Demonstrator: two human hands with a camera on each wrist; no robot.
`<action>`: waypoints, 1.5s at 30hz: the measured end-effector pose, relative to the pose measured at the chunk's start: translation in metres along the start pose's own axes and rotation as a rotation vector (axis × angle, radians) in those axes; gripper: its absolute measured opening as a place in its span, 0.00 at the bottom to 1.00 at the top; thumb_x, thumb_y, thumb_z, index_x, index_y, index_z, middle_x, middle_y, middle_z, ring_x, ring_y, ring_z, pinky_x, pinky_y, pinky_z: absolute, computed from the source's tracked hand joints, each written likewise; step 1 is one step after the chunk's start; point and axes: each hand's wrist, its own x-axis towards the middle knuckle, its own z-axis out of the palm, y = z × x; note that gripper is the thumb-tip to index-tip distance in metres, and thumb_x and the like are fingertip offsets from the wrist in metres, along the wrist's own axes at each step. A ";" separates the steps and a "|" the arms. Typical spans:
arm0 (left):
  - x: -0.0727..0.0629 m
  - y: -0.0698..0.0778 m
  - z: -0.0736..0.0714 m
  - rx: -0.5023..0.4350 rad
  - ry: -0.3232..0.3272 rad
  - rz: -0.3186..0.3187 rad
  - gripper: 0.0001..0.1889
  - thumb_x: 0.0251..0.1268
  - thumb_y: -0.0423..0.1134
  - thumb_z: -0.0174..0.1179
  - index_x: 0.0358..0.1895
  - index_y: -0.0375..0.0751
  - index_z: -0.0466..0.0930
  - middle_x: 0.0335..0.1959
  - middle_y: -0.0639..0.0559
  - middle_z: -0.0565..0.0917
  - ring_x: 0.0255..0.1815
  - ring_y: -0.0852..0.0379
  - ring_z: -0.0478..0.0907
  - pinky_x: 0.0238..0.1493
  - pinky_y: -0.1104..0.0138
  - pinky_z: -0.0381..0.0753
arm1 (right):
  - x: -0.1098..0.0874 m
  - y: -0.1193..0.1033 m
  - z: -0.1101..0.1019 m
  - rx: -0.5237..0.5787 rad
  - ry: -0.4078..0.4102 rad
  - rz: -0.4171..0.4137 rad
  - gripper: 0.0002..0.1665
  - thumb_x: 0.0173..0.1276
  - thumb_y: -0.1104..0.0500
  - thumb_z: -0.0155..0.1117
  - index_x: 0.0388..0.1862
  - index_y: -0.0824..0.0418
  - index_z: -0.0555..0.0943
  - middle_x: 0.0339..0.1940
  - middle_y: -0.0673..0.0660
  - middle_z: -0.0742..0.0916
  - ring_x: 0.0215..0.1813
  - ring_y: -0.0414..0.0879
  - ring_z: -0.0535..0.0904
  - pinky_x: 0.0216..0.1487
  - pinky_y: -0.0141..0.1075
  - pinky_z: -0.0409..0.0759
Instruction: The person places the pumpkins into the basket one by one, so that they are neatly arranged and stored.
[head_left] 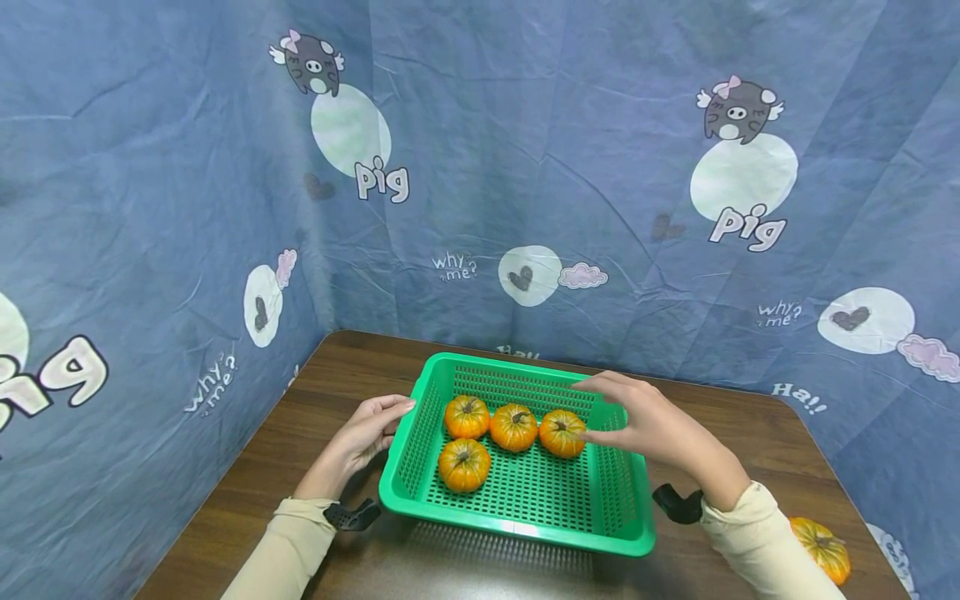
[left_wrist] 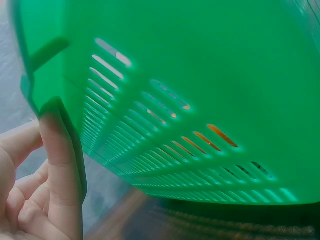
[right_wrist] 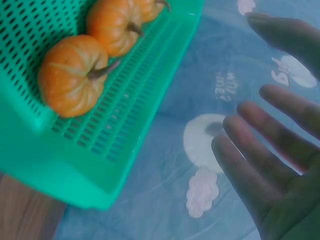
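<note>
Left grip [head_left: 369,433] pinches basket [head_left: 517,527] at left edge; right grip [head_left: 647,418] spread by right edge, rightmost pumpkin [head_left: 561,433] to its left.

Four pumpkins [head_left: 513,430] lie in the basket [head_left: 517,528], a fifth pumpkin [head_left: 823,552] rightward

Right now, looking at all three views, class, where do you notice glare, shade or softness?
Head view: fairly clear, with a white glint on the green basket's near rim and a pale sheen on the table before it; left wrist view: rather soft, the left hand lacking fine detail; right wrist view: dim and slightly soft, the right hand shaded against lighter cloth.
</note>
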 end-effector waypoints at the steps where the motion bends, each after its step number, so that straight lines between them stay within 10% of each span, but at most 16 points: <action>1: 0.000 0.000 0.000 -0.001 0.002 -0.001 0.13 0.80 0.42 0.57 0.56 0.37 0.78 0.37 0.57 0.90 0.35 0.64 0.89 0.38 0.70 0.91 | -0.003 0.001 -0.001 -0.005 0.007 -0.001 0.36 0.63 0.48 0.80 0.68 0.51 0.79 0.65 0.55 0.84 0.52 0.48 0.85 0.50 0.45 0.87; 6: 0.000 0.000 0.000 -0.003 0.000 0.001 0.12 0.80 0.42 0.57 0.55 0.38 0.79 0.37 0.57 0.90 0.36 0.64 0.89 0.38 0.70 0.91 | -0.016 0.008 -0.004 -0.025 0.037 0.010 0.36 0.60 0.50 0.81 0.67 0.53 0.79 0.62 0.54 0.85 0.42 0.41 0.83 0.44 0.39 0.85; 13: 0.000 -0.001 0.000 -0.006 -0.008 0.009 0.13 0.80 0.42 0.57 0.55 0.37 0.80 0.37 0.56 0.90 0.36 0.63 0.89 0.39 0.69 0.91 | -0.039 0.018 -0.009 -0.043 0.080 0.038 0.37 0.58 0.52 0.83 0.66 0.54 0.80 0.62 0.53 0.86 0.63 0.54 0.84 0.59 0.53 0.86; 22: 0.000 -0.001 -0.001 -0.004 -0.028 0.022 0.12 0.81 0.42 0.57 0.55 0.37 0.80 0.38 0.56 0.90 0.37 0.63 0.89 0.39 0.69 0.91 | -0.080 0.044 -0.013 -0.115 0.166 0.092 0.38 0.52 0.52 0.86 0.62 0.54 0.82 0.57 0.53 0.88 0.55 0.55 0.86 0.52 0.51 0.88; 45: 0.001 -0.002 -0.002 0.000 -0.018 0.018 0.11 0.81 0.42 0.57 0.54 0.39 0.80 0.37 0.57 0.90 0.37 0.64 0.89 0.38 0.70 0.91 | -0.167 0.096 0.007 -0.047 -0.008 0.407 0.40 0.53 0.45 0.85 0.61 0.63 0.82 0.58 0.65 0.87 0.53 0.66 0.85 0.46 0.54 0.88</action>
